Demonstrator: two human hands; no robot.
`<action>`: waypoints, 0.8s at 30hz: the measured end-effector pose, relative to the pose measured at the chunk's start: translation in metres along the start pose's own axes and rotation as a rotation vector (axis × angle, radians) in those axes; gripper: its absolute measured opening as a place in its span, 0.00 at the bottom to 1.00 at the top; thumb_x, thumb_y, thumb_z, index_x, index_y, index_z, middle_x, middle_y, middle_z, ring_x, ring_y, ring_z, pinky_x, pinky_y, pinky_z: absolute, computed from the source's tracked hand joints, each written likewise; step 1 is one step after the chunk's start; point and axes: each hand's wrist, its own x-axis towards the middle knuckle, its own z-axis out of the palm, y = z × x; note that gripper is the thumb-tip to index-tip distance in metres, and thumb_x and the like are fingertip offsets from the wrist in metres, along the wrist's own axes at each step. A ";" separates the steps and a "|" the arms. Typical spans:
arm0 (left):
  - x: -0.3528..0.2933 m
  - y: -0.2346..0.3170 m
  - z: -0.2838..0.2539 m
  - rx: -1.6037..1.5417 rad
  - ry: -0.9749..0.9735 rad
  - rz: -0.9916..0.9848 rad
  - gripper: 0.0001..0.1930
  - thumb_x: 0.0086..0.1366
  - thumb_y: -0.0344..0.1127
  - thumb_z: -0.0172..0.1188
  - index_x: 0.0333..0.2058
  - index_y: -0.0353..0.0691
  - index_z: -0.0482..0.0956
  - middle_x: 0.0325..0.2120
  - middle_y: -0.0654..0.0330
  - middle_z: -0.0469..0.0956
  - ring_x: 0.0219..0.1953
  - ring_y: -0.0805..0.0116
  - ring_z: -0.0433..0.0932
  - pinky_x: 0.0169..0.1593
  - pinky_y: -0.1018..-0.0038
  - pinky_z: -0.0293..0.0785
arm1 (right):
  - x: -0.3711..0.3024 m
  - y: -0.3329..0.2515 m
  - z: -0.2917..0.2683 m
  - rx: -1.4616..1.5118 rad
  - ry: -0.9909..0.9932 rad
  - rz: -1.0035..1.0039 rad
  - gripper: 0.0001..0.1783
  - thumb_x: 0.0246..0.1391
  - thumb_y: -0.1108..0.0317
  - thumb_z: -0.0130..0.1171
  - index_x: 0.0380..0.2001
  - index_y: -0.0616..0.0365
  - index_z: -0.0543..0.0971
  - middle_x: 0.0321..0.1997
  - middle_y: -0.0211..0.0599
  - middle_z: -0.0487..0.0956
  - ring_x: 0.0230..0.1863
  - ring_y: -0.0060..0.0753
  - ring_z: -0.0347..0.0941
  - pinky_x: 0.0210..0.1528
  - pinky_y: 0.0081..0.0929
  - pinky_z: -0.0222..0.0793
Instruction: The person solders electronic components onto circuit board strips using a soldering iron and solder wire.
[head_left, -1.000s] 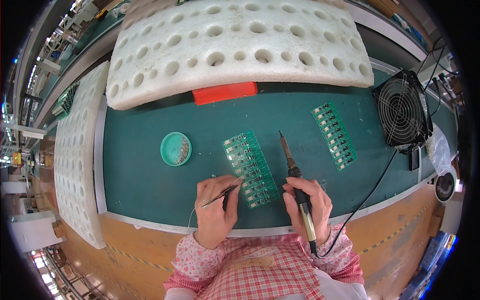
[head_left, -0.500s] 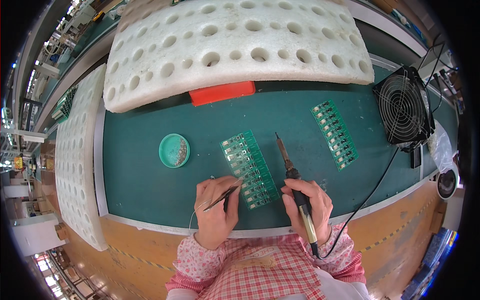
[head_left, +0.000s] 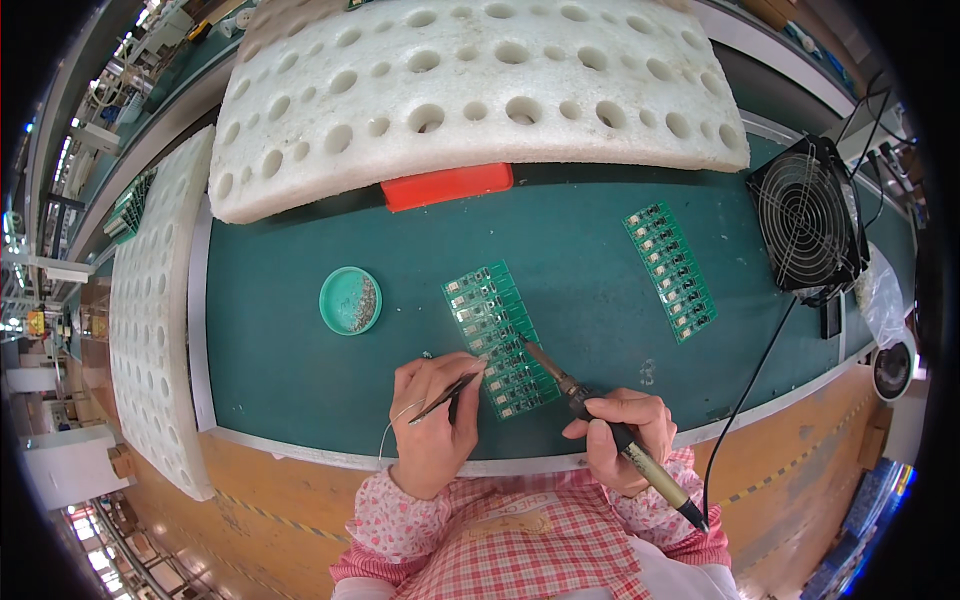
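Note:
A green circuit board panel (head_left: 515,350), set with rows of small parts, lies on the table in front of me. My right hand (head_left: 632,430) grips a soldering iron (head_left: 648,468) with a black and gold handle, its tip over the panel's right part. Whether the tip touches the board I cannot tell. Dark tweezers (head_left: 443,398) are pinched in my left hand (head_left: 432,420), whose fingertips rest at the panel's left edge. Beyond that hand stands a round green dish (head_left: 350,301) with small metallic parts inside. A second circuit board panel (head_left: 670,272) lies farther right.
A large white foam block (head_left: 470,90) with round holes spans the table's back, a red bin (head_left: 447,187) under its front edge. Another foam block (head_left: 160,330) stands at the left. At the right are a black fan (head_left: 808,215) and the iron's cord (head_left: 745,400).
My right hand has tilted the soldering iron, bringing its tip left and down from beside the panel to over it. The handle's rear end has swung right. My left hand stays in place.

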 end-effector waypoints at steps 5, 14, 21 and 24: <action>0.000 0.000 0.000 -0.004 0.002 0.003 0.15 0.55 0.18 0.67 0.41 0.39 0.80 0.37 0.59 0.83 0.36 0.60 0.80 0.47 0.67 0.70 | -0.002 0.001 0.001 0.007 0.001 0.022 0.08 0.59 0.73 0.57 0.39 0.65 0.73 0.19 0.40 0.79 0.20 0.29 0.82 0.23 0.21 0.75; -0.001 0.001 -0.001 -0.020 -0.011 -0.029 0.14 0.57 0.18 0.64 0.41 0.40 0.81 0.38 0.57 0.83 0.38 0.58 0.77 0.45 0.68 0.72 | -0.007 0.004 0.006 0.230 0.104 0.037 0.10 0.57 0.73 0.63 0.38 0.66 0.75 0.18 0.37 0.80 0.19 0.29 0.82 0.18 0.22 0.74; -0.002 0.001 -0.001 -0.019 -0.011 -0.027 0.15 0.57 0.18 0.65 0.41 0.40 0.81 0.38 0.58 0.83 0.38 0.57 0.78 0.45 0.67 0.72 | -0.001 -0.001 0.003 0.261 0.013 0.056 0.10 0.58 0.73 0.63 0.40 0.65 0.74 0.19 0.38 0.81 0.22 0.32 0.83 0.20 0.24 0.76; -0.002 0.000 0.000 -0.020 -0.008 -0.031 0.15 0.56 0.18 0.65 0.41 0.40 0.81 0.38 0.58 0.83 0.38 0.57 0.78 0.45 0.67 0.72 | 0.000 -0.001 0.003 0.255 0.000 0.055 0.10 0.58 0.73 0.63 0.40 0.65 0.74 0.20 0.38 0.81 0.23 0.32 0.84 0.21 0.24 0.77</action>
